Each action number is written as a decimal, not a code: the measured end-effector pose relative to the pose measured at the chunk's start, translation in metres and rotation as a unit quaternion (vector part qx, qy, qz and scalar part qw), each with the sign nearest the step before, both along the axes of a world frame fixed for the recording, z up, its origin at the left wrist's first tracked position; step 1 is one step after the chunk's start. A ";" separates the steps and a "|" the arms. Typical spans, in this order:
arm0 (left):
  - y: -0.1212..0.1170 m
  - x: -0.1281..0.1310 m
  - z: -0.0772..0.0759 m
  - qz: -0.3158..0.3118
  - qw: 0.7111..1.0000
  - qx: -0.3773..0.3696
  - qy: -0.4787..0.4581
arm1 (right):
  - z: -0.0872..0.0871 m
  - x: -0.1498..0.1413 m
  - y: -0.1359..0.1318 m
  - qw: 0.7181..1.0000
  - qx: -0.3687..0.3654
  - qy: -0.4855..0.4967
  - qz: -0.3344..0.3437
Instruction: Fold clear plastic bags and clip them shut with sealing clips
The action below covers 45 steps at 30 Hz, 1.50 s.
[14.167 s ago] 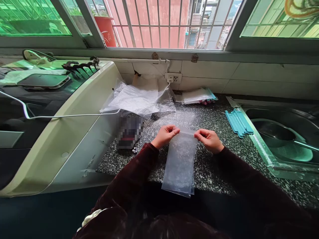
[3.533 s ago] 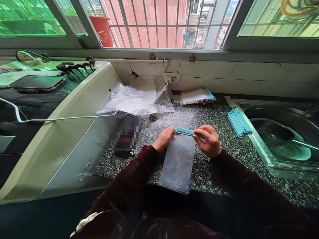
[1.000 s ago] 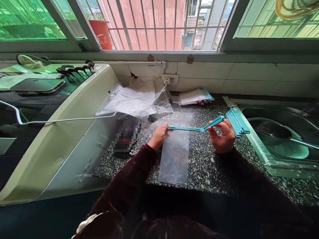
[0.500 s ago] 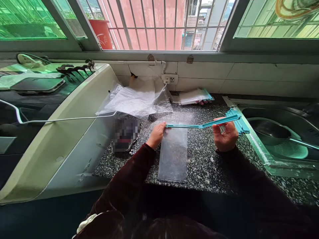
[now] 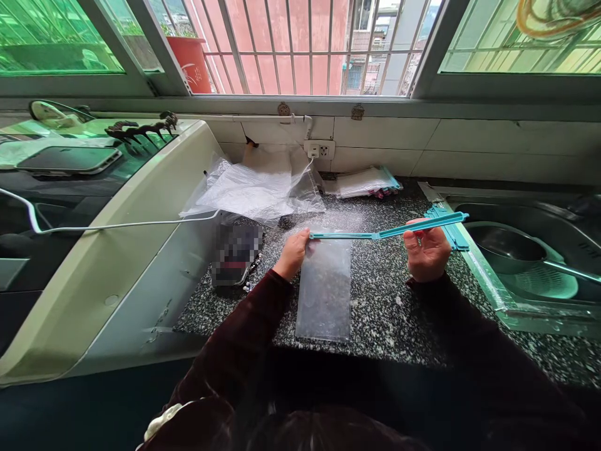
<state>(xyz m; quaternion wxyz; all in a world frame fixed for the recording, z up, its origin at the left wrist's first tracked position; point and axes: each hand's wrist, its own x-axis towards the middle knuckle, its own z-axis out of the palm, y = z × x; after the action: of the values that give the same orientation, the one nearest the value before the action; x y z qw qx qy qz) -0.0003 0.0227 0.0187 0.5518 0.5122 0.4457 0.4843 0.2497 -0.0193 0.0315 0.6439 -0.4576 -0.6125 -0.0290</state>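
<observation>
A long light-blue bag-sealing clip (image 5: 389, 232) is unfolded at its hinge. Its left arm runs level across the top of a clear, flat plastic bag (image 5: 323, 297) on the speckled counter. My left hand (image 5: 292, 254) pinches the clip's left end together with the bag's upper left corner. Further right, my right hand (image 5: 427, 252) is closed on the other arm of the clip, which slants slightly upward and sticks out past the fingers. Just beyond this hand, several more blue clips (image 5: 454, 237) lie in a bunch by the sink's edge.
Loose clear plastic bags (image 5: 253, 188) lie at the back left, with a stack of flat packets (image 5: 364, 183) near the wall socket (image 5: 323, 150). A blurred dark object (image 5: 237, 250) sits left of my left hand. The sink (image 5: 498, 307) at right holds a dark pan (image 5: 509, 243).
My right hand has moved slightly right, and the clip's free end now reaches further right over the sink's edge. My left hand keeps its hold on the bag corner and clip.
</observation>
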 end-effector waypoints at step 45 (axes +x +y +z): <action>0.002 -0.001 0.001 0.029 0.998 -0.031 -0.051 | -0.011 0.000 0.011 0.962 -0.169 0.140 0.162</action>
<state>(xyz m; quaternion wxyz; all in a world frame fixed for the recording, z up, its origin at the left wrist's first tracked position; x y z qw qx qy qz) -0.0008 0.0246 0.0194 0.5752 0.4567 0.4462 0.5114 0.2496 -0.0084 0.0200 0.6324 -0.4541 -0.5783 0.2440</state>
